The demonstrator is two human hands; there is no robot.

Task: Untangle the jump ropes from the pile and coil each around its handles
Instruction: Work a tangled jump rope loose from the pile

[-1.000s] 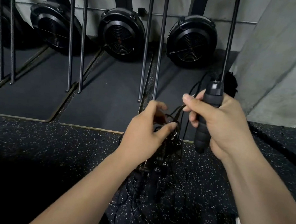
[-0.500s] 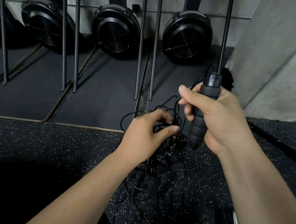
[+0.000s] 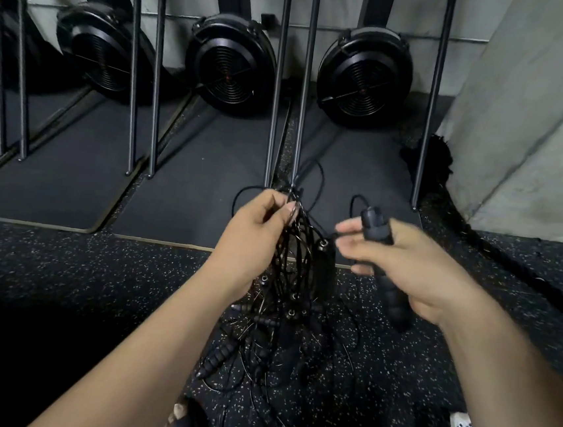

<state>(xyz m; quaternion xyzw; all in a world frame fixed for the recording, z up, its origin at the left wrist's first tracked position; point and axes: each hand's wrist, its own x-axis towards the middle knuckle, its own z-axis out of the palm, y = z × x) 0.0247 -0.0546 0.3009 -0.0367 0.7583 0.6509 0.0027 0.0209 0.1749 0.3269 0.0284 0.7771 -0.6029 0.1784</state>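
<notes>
A tangle of thin black jump ropes [image 3: 293, 269] hangs in front of me, its lower part lying on the speckled floor. My left hand [image 3: 253, 241] pinches a bunch of the cords at the top of the tangle. My right hand [image 3: 405, 270] grips one black ribbed handle [image 3: 387, 275], held slanted with its cord end up. Its forefingers stick out toward the tangle. Several more black handles [image 3: 217, 362] lie and dangle within the pile below.
Three black fan wheels [image 3: 229, 60] stand against the back wall behind upright metal rails [image 3: 274, 109] on dark mats. A concrete pillar [image 3: 540, 117] rises at right, with a thick black rope [image 3: 510, 249] along its foot. My feet show at the bottom edge.
My left hand has lifted the bunch of cords higher. My right hand has lowered and tilted the handle, moving right and away from the tangle.
</notes>
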